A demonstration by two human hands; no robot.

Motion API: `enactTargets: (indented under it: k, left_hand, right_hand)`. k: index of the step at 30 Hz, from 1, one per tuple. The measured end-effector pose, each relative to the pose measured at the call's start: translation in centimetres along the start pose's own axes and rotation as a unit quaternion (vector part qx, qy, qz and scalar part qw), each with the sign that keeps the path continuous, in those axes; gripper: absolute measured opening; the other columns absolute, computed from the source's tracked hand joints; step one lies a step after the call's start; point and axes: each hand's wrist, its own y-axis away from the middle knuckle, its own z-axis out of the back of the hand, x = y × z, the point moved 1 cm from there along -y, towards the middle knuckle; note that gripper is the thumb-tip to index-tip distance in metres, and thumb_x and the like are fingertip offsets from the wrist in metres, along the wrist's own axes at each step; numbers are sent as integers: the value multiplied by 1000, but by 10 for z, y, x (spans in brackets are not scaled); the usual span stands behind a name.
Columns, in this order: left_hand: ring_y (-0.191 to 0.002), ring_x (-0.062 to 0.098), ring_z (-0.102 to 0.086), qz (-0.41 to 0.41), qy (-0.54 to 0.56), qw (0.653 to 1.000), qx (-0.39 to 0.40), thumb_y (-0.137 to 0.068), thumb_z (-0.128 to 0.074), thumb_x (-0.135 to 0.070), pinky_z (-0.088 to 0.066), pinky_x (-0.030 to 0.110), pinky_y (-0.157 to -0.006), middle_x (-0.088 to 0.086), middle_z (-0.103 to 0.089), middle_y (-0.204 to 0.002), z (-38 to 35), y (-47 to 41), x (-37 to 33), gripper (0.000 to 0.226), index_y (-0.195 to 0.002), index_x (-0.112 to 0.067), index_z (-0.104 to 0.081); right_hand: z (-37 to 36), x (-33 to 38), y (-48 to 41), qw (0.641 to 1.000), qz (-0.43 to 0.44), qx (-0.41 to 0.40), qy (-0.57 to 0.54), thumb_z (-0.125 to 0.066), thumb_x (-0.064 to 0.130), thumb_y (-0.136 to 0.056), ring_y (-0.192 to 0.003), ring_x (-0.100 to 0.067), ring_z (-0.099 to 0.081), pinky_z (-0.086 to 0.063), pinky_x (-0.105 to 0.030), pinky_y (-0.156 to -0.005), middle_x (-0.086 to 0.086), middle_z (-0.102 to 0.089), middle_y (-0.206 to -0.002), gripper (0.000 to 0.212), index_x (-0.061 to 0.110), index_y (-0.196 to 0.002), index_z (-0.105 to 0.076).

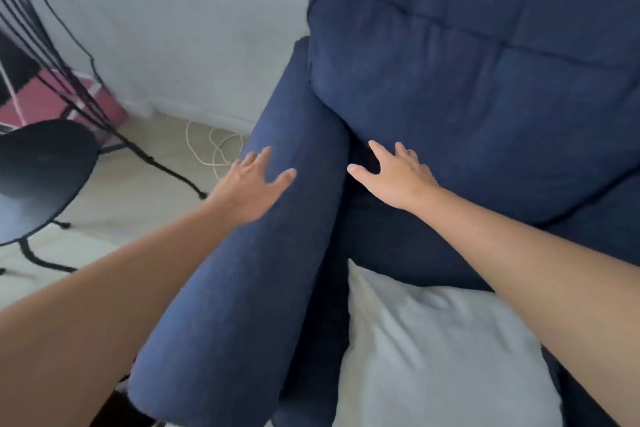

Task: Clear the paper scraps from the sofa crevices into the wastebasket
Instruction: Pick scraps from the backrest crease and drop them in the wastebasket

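Closest to the camera there's a pale grey pillow lying on the seat of the navy sofa, and both bare forearms reach out past it. The left hand is laid flat on top of the sofa's armrest, fingers spread and loose, not holding anything. The right hand is just across the gap from it, also spread wide with nothing in its grip, palm down where the seat meets the back cushion, thumb pointing into the dark crevice between armrest and cushion.

So I'd say this is the searching part of the job, feeling out the corner crevice. Honestly I can't see a single paper scrap anywhere in view; if any are there, they're down in that dark gap, which is too shadowy to read. No wastebasket in view either.

Next move, my guess: push the armrest side away with the left hand to open the gap, then work the right fingers down into it and pinch out whatever's there. Needs a feel-first approach since the gap's basically black.

Further off on the floor to the left there's a black chair, a white cable coiled by the wall and something pink behind the chair
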Motion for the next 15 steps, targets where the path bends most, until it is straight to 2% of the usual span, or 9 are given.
enactTargets:
  k: [5,9,13,15]
  left_hand:
    - [-146,26,-19,-54,-19,997,46,-95,-38,-65,-22,45,-116,5,-30,-158,-61,-42,-121,81,-157,-17,-18]
    - [-148,22,-15,-66,-18,993,96,-91,-39,-70,-21,46,-118,1,-24,-161,-116,-75,-184,88,-158,-18,-13]
    - [-149,20,-14,-76,-23,986,143,-90,-41,-71,-21,43,-119,0,-20,-162,-172,-99,-227,91,-158,-19,-12]
    - [-148,23,-19,-70,-30,983,166,-87,-42,-74,-27,42,-117,3,-15,-164,-198,-110,-240,92,-158,-24,-12]
  right_hand:
    - [11,-140,-15,996,-88,0,-16,-32,77,-88,-152,-34,-10,-21,-54,-118,-13,-11,-166,83,37,-158,-13]
    - [-2,-230,-27,988,-147,10,-36,-35,80,-85,-150,-33,-19,-28,-55,-114,-11,-21,-163,87,35,-157,-16]
    - [-29,-296,-40,977,-197,30,-73,-42,84,-79,-138,-30,-40,-42,-52,-104,-8,-42,-149,92,22,-148,-37]
    - [-49,-322,-50,971,-215,49,-93,-45,84,-76,-136,-28,-42,-43,-49,-103,-6,-44,-149,95,19,-146,-40]
